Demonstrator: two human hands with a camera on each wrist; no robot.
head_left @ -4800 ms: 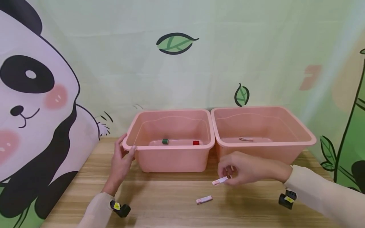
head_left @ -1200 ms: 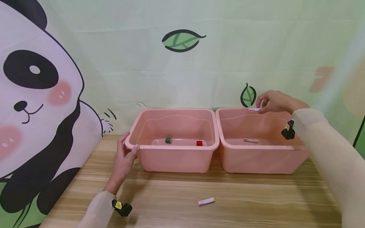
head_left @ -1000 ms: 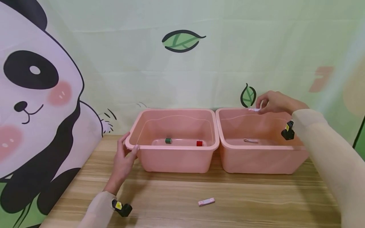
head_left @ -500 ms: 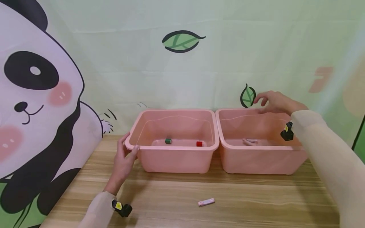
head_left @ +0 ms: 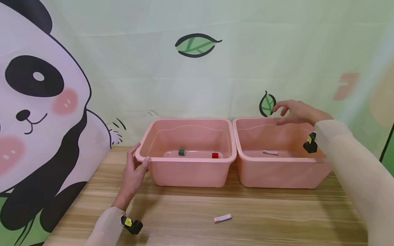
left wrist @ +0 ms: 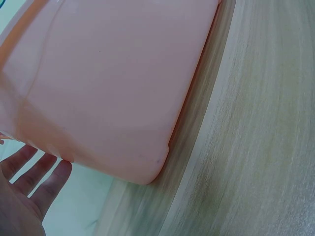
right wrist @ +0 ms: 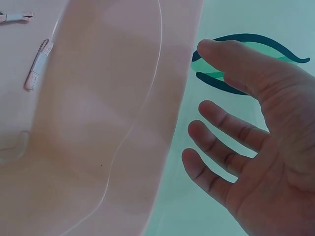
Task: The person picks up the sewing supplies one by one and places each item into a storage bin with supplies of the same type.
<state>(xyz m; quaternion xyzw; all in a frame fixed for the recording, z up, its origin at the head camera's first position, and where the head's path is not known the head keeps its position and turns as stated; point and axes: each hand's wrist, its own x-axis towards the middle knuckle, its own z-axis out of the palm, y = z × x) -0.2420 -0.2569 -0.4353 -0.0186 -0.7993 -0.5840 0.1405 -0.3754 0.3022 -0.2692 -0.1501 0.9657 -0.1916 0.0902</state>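
My left hand (head_left: 132, 177) holds the near left corner of the left pink bin (head_left: 187, 172), thumb at the front and fingers along its side. In the left wrist view the fingertips touch the bin's outer wall. Over the back of the right pink bin (head_left: 283, 174), my right hand (head_left: 298, 112) hovers with fingers spread, nothing in it. On that bin's floor lie two small folded pink-and-white strips, apparently folded tape measures; the right wrist view shows one tape measure (right wrist: 39, 65) and another tape measure (right wrist: 15, 17). A similar tape measure (head_left: 222, 218) lies on the table.
Inside the left bin are a green thread spool (head_left: 182, 152) and a red thread spool (head_left: 215, 155). Both bins stand side by side on the wooden table (head_left: 178, 218), against a printed panda backdrop (head_left: 197, 89).
The right hand carried a tape measure from above the table to over the right bin, then let go. It dropped onto the bin floor. The left hand has stayed on its bin.
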